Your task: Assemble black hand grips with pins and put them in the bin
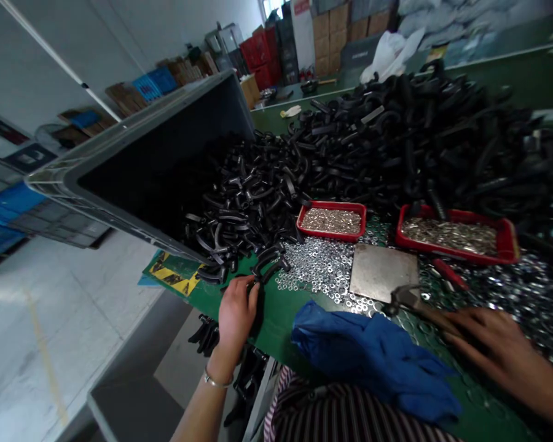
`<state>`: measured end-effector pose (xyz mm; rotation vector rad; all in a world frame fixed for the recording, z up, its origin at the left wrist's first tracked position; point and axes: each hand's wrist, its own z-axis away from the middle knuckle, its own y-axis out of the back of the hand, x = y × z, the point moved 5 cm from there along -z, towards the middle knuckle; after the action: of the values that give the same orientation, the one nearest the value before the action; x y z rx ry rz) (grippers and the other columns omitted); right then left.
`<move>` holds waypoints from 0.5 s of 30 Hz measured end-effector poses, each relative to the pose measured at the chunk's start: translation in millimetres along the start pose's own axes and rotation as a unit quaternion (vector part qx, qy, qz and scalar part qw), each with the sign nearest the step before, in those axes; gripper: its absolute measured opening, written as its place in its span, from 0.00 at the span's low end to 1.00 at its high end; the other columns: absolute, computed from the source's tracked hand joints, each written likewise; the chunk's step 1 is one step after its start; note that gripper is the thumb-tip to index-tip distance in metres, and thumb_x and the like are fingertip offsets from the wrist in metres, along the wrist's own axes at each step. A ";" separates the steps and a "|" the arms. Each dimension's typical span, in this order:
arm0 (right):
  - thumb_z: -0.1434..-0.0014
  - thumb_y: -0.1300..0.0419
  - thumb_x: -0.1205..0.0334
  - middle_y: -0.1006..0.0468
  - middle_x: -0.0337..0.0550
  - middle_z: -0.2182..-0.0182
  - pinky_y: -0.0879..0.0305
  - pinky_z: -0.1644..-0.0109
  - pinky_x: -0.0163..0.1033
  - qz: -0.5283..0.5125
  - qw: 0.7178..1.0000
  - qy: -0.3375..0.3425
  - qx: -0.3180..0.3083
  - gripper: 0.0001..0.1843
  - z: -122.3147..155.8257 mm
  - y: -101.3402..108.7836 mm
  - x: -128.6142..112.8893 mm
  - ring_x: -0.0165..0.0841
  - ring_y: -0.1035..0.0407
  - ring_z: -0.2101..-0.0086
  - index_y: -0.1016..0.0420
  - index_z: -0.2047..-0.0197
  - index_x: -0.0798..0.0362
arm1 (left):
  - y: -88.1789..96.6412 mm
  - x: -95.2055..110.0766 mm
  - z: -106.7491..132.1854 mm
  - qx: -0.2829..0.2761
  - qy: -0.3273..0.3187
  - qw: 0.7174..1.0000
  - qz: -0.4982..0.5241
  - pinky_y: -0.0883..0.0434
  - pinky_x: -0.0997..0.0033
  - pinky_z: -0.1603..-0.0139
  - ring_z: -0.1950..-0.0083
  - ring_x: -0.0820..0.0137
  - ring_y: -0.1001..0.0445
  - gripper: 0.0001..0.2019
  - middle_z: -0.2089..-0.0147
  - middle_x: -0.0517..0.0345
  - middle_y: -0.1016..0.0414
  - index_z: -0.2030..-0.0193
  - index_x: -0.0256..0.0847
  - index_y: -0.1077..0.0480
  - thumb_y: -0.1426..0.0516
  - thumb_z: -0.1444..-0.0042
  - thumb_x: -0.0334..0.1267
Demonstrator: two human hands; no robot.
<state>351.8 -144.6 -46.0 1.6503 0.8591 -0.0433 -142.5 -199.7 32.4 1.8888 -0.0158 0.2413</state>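
Head view, looking down over a green table (276,319) crowded with parts. The left hand (237,313) rests at the table's near edge, its fingers (252,294) curled around a black curved part (258,307) at the foot of a huge heap of black curved parts (396,135). The heap runs across the back of the table and spills from a grey bin (142,159) tipped on its side at the left.

The right hand (493,347) lies low on the right over the wooden handle of a hammer (410,299). Its fingers are stretched out close together along the handle, but blur hides whether they grip it.

Between the hands lies a crumpled blue glove (373,356). Beyond it, a flat metal plate (383,272) sits among loose silver washers (317,261), which also spread under the right hand. Two red trays (332,234) (507,236) of small metal pieces stand against the heap, and a red-handled tool (449,273) lies beside the plate.

A yellow and black label (175,273) pokes out under the bin. Its print is too small to read.
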 end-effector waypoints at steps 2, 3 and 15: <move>0.36 0.43 0.47 0.22 0.52 0.57 0.32 0.51 0.55 0.011 1.000 0.003 -0.016 0.19 -14.4 7.4 -20.5 0.47 0.28 0.57 0.24 0.46 0.43 | -13.7 28.6 -29.1 -0.045 -0.047 0.997 -0.042 0.30 0.59 0.47 0.51 0.58 0.25 0.14 0.53 0.42 0.24 0.51 0.35 0.29 0.51 0.33 0.39; 0.34 0.44 0.50 0.23 0.52 0.55 0.34 0.50 0.55 0.013 1.000 -0.007 -0.010 0.19 -17.5 13.0 -27.1 0.46 0.29 0.56 0.26 0.44 0.45 | -22.4 37.8 -41.1 -0.079 -0.061 0.992 -0.083 0.30 0.57 0.48 0.52 0.55 0.25 0.14 0.55 0.40 0.24 0.53 0.33 0.28 0.50 0.34 0.38; 0.34 0.48 0.57 0.22 0.50 0.61 0.32 0.57 0.44 0.131 0.954 -0.252 0.091 0.16 37.8 118.9 83.9 0.40 0.27 0.63 0.22 0.53 0.52 | -36.9 97.8 -142.4 -0.062 -0.097 0.985 -0.125 0.29 0.63 0.58 0.52 0.54 0.24 0.22 0.52 0.39 0.25 0.45 0.32 0.31 0.53 0.33 0.48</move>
<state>493.6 -136.4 3.3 1.8003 0.2489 -0.3535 -64.6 -43.3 58.5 1.7641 0.0727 -0.1136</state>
